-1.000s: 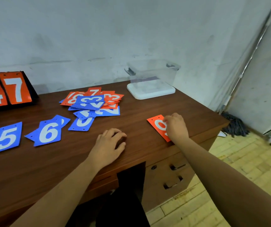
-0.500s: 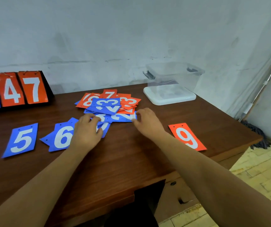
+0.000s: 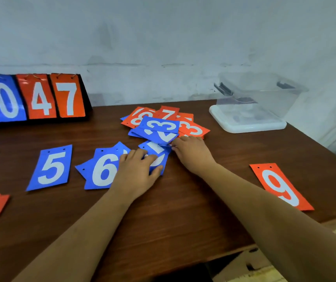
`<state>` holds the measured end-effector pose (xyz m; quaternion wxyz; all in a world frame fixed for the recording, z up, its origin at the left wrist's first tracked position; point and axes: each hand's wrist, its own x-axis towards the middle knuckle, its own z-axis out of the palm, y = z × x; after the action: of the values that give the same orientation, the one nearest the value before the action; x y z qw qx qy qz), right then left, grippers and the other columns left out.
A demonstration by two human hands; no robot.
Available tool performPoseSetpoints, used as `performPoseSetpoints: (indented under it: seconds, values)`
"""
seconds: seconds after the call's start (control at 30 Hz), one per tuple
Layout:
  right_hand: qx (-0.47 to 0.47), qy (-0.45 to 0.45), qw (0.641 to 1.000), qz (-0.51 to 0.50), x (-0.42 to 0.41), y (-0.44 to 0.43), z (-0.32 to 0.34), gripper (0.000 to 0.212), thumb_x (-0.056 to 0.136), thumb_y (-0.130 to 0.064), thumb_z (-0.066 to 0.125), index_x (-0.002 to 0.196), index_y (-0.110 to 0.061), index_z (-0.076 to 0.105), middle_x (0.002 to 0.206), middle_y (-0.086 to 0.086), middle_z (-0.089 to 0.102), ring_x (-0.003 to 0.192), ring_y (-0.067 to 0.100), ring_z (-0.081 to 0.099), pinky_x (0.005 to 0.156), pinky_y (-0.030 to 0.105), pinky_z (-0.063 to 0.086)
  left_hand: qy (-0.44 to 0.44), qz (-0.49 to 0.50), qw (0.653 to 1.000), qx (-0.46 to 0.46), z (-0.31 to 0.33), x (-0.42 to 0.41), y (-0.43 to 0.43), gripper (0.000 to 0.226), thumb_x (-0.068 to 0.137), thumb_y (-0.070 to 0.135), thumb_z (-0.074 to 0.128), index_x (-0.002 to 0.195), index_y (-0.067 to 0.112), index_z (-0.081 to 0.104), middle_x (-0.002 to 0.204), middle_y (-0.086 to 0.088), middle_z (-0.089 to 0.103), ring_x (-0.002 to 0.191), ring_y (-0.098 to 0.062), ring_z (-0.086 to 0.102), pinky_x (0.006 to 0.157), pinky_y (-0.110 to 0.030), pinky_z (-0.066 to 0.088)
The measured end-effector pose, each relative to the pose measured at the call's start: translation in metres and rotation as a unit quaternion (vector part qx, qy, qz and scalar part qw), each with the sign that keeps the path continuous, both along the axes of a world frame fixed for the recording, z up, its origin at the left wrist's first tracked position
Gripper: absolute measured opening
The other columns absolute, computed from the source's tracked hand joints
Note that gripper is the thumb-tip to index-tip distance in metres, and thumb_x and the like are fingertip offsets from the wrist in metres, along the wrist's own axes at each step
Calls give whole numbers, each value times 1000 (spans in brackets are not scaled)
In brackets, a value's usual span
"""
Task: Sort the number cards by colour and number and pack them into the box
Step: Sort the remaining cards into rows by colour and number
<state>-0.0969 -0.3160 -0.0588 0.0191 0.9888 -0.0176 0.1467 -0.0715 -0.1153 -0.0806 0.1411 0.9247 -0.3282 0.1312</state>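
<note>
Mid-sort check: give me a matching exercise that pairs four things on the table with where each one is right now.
Things:
1. red 9 card
2. blue 5 card
3. clear box
4. left hand

Places:
A. at the far right corner of the table
B. lying flat, left of the blue 6 card
C. alone near the table's right edge
D. resting on a half-covered blue card, right of the blue 6 card

Pairs: 1-C, 2-B, 3-A, 4-D
</note>
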Motion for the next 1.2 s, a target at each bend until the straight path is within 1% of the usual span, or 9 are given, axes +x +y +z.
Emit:
performPoseSetpoints:
  seconds: [0.17, 0.3, 0.4, 0.47, 0.6, 0.7, 0.8, 0.93, 1.2]
  values:
    - [7, -145, 989, -16, -17, -1, 4, 14, 93, -20, 59, 97, -13, 70, 105, 8, 64, 97, 29, 59, 87, 43, 45, 5, -13, 1000, -19, 2, -4, -2, 50, 98, 56, 34, 131, 28, 60, 138, -1, 49, 131, -19, 39, 109, -38, 26]
    - [66, -259, 964, 9, -43, 16, 19, 9, 89, -18, 65, 91, -11, 72, 96, 9, 54, 89, 24, 51, 75, 34, 47, 103, 20, 963, -247, 29, -21, -4, 52, 97, 57, 38, 101, 17, 71, 99, 2, 65, 97, -16, 61, 85, -31, 47]
    - [84, -260, 959, 74, -66, 37, 27, 11, 88, -16, 69, 97, -12, 73, 92, 8, 52, 86, 23, 50, 69, 31, 46, 481, 57, 708, -514, 60, -33, -3, 43, 96, 52, 50, 101, 12, 66, 90, -10, 75, 84, -25, 74, 82, -39, 58]
    - [72, -243, 960, 117, -79, 49, 25, 14, 87, -16, 71, 100, -15, 74, 91, 7, 52, 85, 22, 50, 66, 29, 45, 547, 50, 629, -549, 63, -36, 4, 28, 97, 33, 58, 103, 6, 64, 100, -19, 73, 88, -31, 74, 83, -40, 59]
    - [110, -191, 964, 149, -97, 64, 19, 26, 93, -31, 61, 115, -22, 71, 102, 3, 52, 94, 18, 50, 80, 25, 45, 460, 124, 732, -487, 51, -28, 28, 35, 87, 19, 69, 115, 0, 62, 121, -17, 66, 99, -26, 69, 81, -41, 60]
    - [207, -117, 970, 44, -93, 68, 16, 37, 94, -36, 58, 127, -20, 61, 121, -1, 50, 114, 13, 48, 96, 26, 45, 393, 195, 749, -496, 49, -23, 57, 48, 90, 21, 67, 135, 12, 53, 127, -9, 60, 97, -18, 66, 80, -42, 60]
    - [228, -10, 974, -9, -76, 71, 13, 44, 94, -42, 57, 132, -19, 54, 133, -4, 47, 125, 12, 46, 100, 27, 42, 335, 212, 775, -492, 42, -22, 88, 32, 90, 27, 66, 119, 17, 60, 117, -4, 64, 100, -15, 64, 73, -33, 55]
    - [168, 91, 981, 21, -56, 86, 9, 60, 91, -55, 55, 140, -22, 48, 147, -3, 44, 133, 16, 42, 109, 32, 35, 310, 218, 774, -508, 40, -27, 113, 39, 94, 27, 64, 131, 21, 53, 117, 4, 55, 111, -16, 55, 73, -25, 45]
    - [30, 42, 994, 92, -52, 74, 7, 33, 101, -38, 43, 123, -22, 61, 118, -1, 60, 108, 18, 55, 93, 33, 46, 342, 126, 707, -606, 30, -26, 125, 22, 89, 22, 70, 101, 40, 68, 110, 4, 71, 97, -13, 70, 68, -34, 57]
